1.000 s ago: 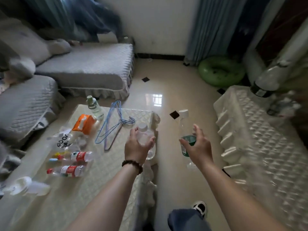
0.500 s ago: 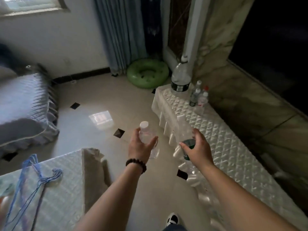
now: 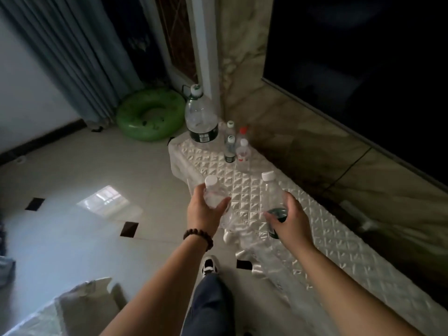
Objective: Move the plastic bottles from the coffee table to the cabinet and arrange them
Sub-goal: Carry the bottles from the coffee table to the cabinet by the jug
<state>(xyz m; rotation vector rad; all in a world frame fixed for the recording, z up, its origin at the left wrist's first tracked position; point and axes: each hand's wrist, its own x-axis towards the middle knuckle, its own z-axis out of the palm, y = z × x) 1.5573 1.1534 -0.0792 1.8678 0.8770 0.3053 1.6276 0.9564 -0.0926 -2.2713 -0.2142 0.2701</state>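
Head view: the cabinet (image 3: 339,243) is the largest thing here, a long low piece under a white quilted cover, running from the centre of the frame out to 4 o'clock along a marble wall. At 10 o'clock of its far end a green swim ring (image 3: 150,115) lies on the tiled floor below grey curtains (image 3: 80,57). On that far end stands a big jug (image 3: 200,117), upright, with a dark label and a white cap. Just at its 4 o'clock is a tight cluster of four small bottles (image 3: 236,144), all upright, one red-capped; whether they touch I cannot tell. The coffee table (image 3: 60,309) shows only as a corner at 7 o'clock.

The left hand (image 3: 206,212), a bead bracelet on its wrist, has its fingers wrapped round a clear bottle (image 3: 214,195) with a white cap, held over the cabinet's near edge. At its 3 o'clock the right hand (image 3: 289,219) grips a green-label bottle (image 3: 274,195) low on the body, tilted slightly, above the cover. A shoe (image 3: 210,264) shows at 6 o'clock.
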